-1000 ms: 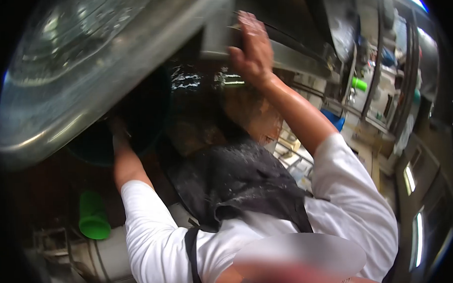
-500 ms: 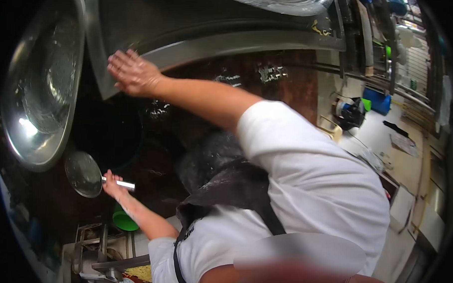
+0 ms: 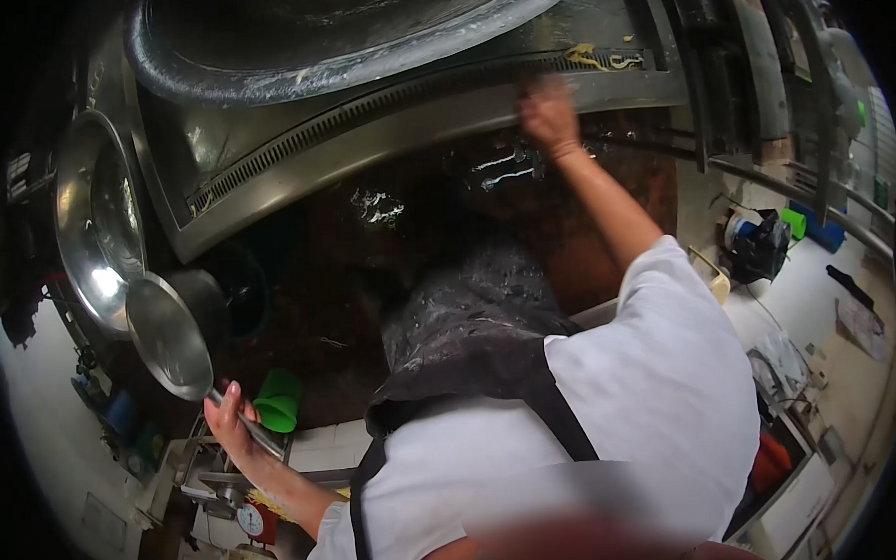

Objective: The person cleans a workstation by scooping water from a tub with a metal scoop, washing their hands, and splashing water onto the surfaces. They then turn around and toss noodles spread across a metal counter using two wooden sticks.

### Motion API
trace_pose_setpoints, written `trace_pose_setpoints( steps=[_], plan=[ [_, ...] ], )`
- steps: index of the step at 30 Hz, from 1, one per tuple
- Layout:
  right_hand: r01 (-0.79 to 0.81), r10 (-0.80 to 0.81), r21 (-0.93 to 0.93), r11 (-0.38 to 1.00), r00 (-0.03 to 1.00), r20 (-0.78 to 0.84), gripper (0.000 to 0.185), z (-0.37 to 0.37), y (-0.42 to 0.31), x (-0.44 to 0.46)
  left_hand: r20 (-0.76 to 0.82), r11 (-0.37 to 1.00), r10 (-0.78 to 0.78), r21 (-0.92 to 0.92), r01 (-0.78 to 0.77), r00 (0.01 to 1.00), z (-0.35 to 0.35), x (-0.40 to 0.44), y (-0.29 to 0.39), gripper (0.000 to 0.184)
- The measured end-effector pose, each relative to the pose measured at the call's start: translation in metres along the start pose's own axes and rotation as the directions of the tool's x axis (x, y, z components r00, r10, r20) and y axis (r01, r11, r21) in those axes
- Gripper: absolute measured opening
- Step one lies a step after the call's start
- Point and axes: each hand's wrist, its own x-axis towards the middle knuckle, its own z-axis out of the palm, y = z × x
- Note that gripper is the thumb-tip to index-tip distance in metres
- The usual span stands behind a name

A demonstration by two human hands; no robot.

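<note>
At the lower left, my left hand (image 3: 231, 421) is wrapped round the handle of a metal ladle (image 3: 171, 334) with a wide round bowl. The ladle's bowl is held up, close to a large shiny metal basin (image 3: 101, 223). My right hand (image 3: 549, 114) is over the front edge of the steel stove counter (image 3: 403, 128), near some yellow noodle-like scraps (image 3: 598, 58). Motion smears its fingers, so their shape does not show. Behind the slotted grate lies the rim of a big wok (image 3: 362, 74).
A green container (image 3: 278, 399) is beside my left hand, with a red scale (image 3: 259, 522) below it. A dark bucket (image 3: 241, 292) stands under the counter's left corner. Rails, a black bag (image 3: 761, 247) and a blue container (image 3: 823, 229) are on the right.
My left hand has come up out of the dark bucket area with the ladle. My right hand has swung from the counter's left corner to the right along its edge. The view has shifted.
</note>
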Motion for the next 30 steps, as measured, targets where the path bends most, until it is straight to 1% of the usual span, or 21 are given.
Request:
trace_pose_setpoints(
  steps=[2,4,6,7,8,9,10,12,13,14,16,17,20,21,24,25,27,28,29,30],
  plan=[
    [-0.102,0.105,0.081,0.991,0.994,-0.03,0.036,0.001,0.076,0.001,0.152,0.996,0.073,0.041,-0.08,0.986,0.055,-0.011,0.037,0.033],
    [-0.114,0.12,0.115,0.987,0.992,-0.047,0.033,0.023,0.134,0.002,0.231,0.986,0.131,0.072,-0.151,0.964,0.116,-0.018,0.071,0.038],
    [-0.192,0.181,0.089,0.977,0.976,0.123,0.032,0.032,0.177,0.02,0.327,0.96,0.211,0.106,-0.257,0.921,0.182,-0.023,0.107,0.042],
    [-0.226,0.208,0.072,0.972,0.957,0.202,0.032,0.029,0.193,0.031,0.387,0.942,0.227,0.146,-0.302,0.894,0.211,-0.023,0.122,0.043],
    [-0.285,0.281,-0.048,0.957,0.883,0.375,0.033,0.022,0.207,0.044,0.445,0.92,0.239,0.18,-0.348,0.863,0.24,-0.021,0.136,0.044],
    [-0.326,0.368,-0.174,0.929,0.77,0.521,0.033,0.015,0.218,0.053,0.501,0.887,0.273,0.2,-0.417,0.821,0.269,-0.016,0.148,0.046],
    [-0.316,0.439,-0.305,0.898,0.625,0.646,0.033,0.008,0.23,0.062,0.557,0.85,0.295,0.218,-0.48,0.776,0.296,-0.012,0.159,0.047],
    [-0.364,0.363,-0.143,0.92,0.656,0.662,0.033,0.077,0.298,0.032,0.677,0.842,0.255,0.196,-0.503,0.69,0.352,-0.013,0.186,0.042],
    [-0.384,0.323,-0.061,0.921,0.671,0.668,0.033,0.109,0.33,0.018,0.721,0.795,0.265,0.212,-0.568,0.64,0.376,-0.009,0.195,0.046],
    [-0.293,0.243,-0.055,0.954,0.658,0.713,0.032,0.084,0.326,0.028,0.762,0.743,0.274,0.22,-0.632,0.587,0.401,-0.006,0.205,0.049],
    [-0.108,0.08,-0.017,0.994,0.61,0.788,0.031,0.038,0.318,0.047,0.78,0.655,0.23,0.318,-0.686,0.582,0.447,-0.008,0.224,0.045],
    [-0.117,0.064,0.014,0.993,0.636,0.769,0.029,0.046,0.323,0.046,0.78,0.605,0.242,0.344,-0.718,0.577,0.467,-0.007,0.229,0.043],
    [-0.054,0.016,0.02,0.998,0.596,0.803,0.028,0.037,0.319,0.05,0.794,0.438,0.251,0.417,-0.797,0.553,0.521,-0.001,0.247,0.038],
    [-0.044,-0.021,0.059,0.997,0.596,0.803,0.026,0.036,0.321,0.05,0.804,0.377,0.241,0.439,-0.816,0.543,0.534,-0.003,0.249,0.037],
    [-0.185,0.141,-0.013,0.983,0.7,0.7,0.025,0.033,0.308,0.057,0.819,0.348,0.185,0.462,-0.816,0.543,0.55,-0.04,0.281,0.036],
    [-0.188,0.124,0.04,0.981,0.779,0.614,0.025,0.035,0.302,0.064,0.773,0.355,0.194,0.519,-0.778,0.604,0.568,-0.028,0.276,0.034],
    [-0.175,0.099,0.15,0.973,0.906,0.412,0.026,0.043,0.297,0.077,0.793,0.275,0.201,0.518,-0.81,0.575,0.586,-0.025,0.279,0.034],
    [-0.183,0.101,0.151,0.971,0.895,0.434,0.026,0.06,0.306,0.075,0.804,0.235,0.2,0.516,-0.823,0.561,0.591,-0.024,0.279,0.033],
    [-0.192,0.104,0.153,0.97,0.885,0.453,0.026,0.091,0.321,0.073,0.845,0.169,0.312,0.4,-0.901,0.433,0.587,-0.025,0.278,0.034],
    [-0.199,0.105,0.154,0.968,0.875,0.472,0.026,0.113,0.33,0.071,0.846,0.118,0.335,0.4,-0.909,0.415,0.593,-0.022,0.277,0.035]
  ],
)
